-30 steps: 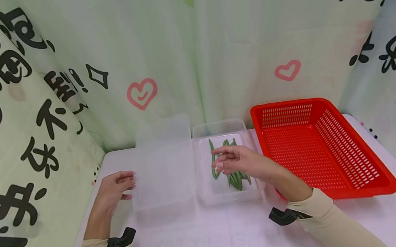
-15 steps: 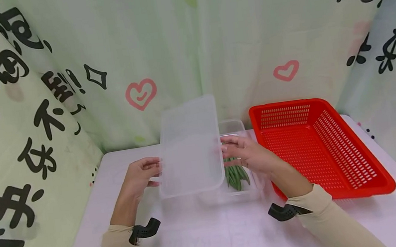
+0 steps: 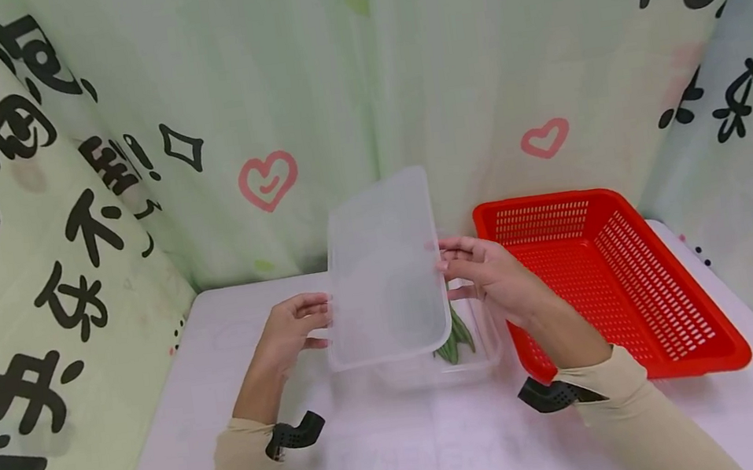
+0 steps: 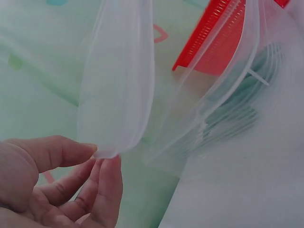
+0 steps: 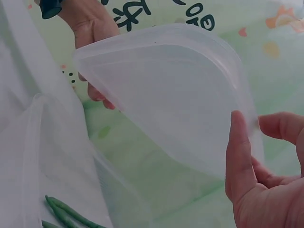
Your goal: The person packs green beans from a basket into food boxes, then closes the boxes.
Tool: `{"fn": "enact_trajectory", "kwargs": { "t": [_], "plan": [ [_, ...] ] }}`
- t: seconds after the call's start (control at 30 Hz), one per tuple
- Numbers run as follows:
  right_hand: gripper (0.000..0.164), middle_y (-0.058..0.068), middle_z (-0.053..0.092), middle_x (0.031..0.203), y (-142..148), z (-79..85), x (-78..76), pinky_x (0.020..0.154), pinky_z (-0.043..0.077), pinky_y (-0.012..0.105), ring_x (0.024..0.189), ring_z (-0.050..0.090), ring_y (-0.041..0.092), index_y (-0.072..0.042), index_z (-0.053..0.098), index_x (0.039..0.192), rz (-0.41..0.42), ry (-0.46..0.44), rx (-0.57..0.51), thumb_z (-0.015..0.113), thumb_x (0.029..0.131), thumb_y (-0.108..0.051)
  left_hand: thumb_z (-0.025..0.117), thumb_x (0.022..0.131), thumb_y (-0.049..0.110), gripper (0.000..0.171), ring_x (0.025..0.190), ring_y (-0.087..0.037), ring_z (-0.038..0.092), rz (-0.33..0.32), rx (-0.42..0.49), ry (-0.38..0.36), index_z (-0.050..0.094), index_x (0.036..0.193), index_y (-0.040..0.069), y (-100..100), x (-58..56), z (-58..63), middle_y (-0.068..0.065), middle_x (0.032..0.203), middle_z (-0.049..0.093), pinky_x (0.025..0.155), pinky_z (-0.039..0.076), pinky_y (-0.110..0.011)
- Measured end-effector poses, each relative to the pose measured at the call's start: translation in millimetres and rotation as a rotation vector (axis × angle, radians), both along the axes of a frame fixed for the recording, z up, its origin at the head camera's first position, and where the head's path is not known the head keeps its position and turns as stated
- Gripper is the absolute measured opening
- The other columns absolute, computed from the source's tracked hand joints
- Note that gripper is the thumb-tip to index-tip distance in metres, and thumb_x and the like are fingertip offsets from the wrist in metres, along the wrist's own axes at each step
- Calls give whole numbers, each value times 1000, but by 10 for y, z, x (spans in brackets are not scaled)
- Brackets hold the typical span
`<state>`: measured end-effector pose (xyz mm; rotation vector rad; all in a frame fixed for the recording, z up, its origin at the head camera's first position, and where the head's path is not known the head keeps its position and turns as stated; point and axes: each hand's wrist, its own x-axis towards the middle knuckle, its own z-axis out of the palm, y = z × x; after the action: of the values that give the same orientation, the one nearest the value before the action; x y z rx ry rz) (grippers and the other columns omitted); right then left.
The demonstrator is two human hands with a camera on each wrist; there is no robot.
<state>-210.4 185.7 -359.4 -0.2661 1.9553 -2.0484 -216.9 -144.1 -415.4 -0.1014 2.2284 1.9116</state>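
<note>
Our left hand (image 3: 292, 329) pinches the nine o'clock edge of the translucent rectangular plastic lid (image 3: 384, 266), thumb over curled fingertips; our right hand (image 3: 489, 276) clasps its three o'clock edge. The lid hangs tilted above the clear plastic container (image 3: 485, 352) of green beans (image 3: 458, 339). We should level it and square the corners before pressing. A red perforated plastic basket (image 3: 611, 283) sits at three o'clock.

Printed green curtains (image 3: 355, 71) behind white table (image 3: 392, 463)

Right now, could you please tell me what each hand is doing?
Left hand: pinches the lid.
Right hand: holds the lid's other edge.
</note>
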Motion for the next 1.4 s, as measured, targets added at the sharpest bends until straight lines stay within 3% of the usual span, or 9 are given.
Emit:
{"fn": "enact_trajectory", "kwargs": {
  "t": [0.17, 0.33, 0.47, 0.63, 0.77, 0.87, 1.1, 1.4],
  "plan": [
    [45, 1, 61, 116, 14, 120, 33, 80, 59, 28, 99, 63, 15, -7, 45, 142, -40, 19, -73, 62, 100, -16, 64, 99, 12, 36, 95, -19, 68, -56, 71, -6, 62, 134, 2, 79, -23, 36, -15, 121, 68, 74, 62, -34],
    [38, 4, 60, 117, 28, 205, 34, 76, 60, 29, 98, 64, 16, -10, 44, 135, -23, 45, -91, 60, 100, -12, 60, 102, 18, 35, 100, -23, 67, -59, 14, 24, 62, 135, 5, 165, -67, 168, -18, 127, 66, 76, 62, -35],
    [38, 5, 60, 119, 40, 274, 40, 78, 60, 29, 101, 64, 17, -10, 44, 135, -11, 56, -110, 59, 101, -12, 60, 103, 21, 33, 104, -29, 66, -87, -14, 85, 64, 133, 8, 299, -99, 407, -12, 121, 67, 76, 62, -36],
    [40, 7, 59, 124, 30, 389, 52, 79, 60, 29, 104, 64, 19, -9, 41, 137, 6, 81, -109, 58, 101, -11, 60, 102, 21, 33, 110, -39, 64, -207, 30, 168, 64, 132, 7, 537, -86, 784, -11, 119, 67, 78, 62, -39],
    [41, 8, 58, 122, 8, 491, 55, 80, 60, 28, 103, 63, 19, -6, 40, 138, 30, 87, -87, 57, 101, -11, 60, 101, 21, 31, 106, -35, 66, -294, 70, 211, 66, 129, 9, 728, -57, 1058, -11, 117, 68, 77, 62, -41],
    [41, 7, 59, 120, -1, 560, 62, 84, 59, 29, 102, 64, 18, -5, 40, 139, 41, 89, -72, 56, 102, -11, 60, 101, 20, 28, 102, -32, 68, -348, 99, 220, 67, 127, 10, 842, -50, 1200, -11, 116, 68, 77, 62, -42],
    [37, 6, 61, 109, 1, 698, 78, 83, 60, 28, 95, 64, 17, -4, 41, 135, 34, 90, -69, 54, 100, -8, 57, 102, 15, 27, 104, -29, 69, -408, 141, 206, 67, 127, 11, 1019, -86, 1382, -12, 117, 67, 81, 61, -43],
    [41, 5, 57, 103, -54, 775, 89, 73, 58, 25, 86, 60, 15, -3, 41, 135, -26, 88, 52, 57, 97, -8, 54, 103, 10, 32, 102, -28, 70, -415, 172, 147, 62, 133, 6, 1129, -148, 1475, -15, 120, 67, 83, 61, -42]
  ]
}}
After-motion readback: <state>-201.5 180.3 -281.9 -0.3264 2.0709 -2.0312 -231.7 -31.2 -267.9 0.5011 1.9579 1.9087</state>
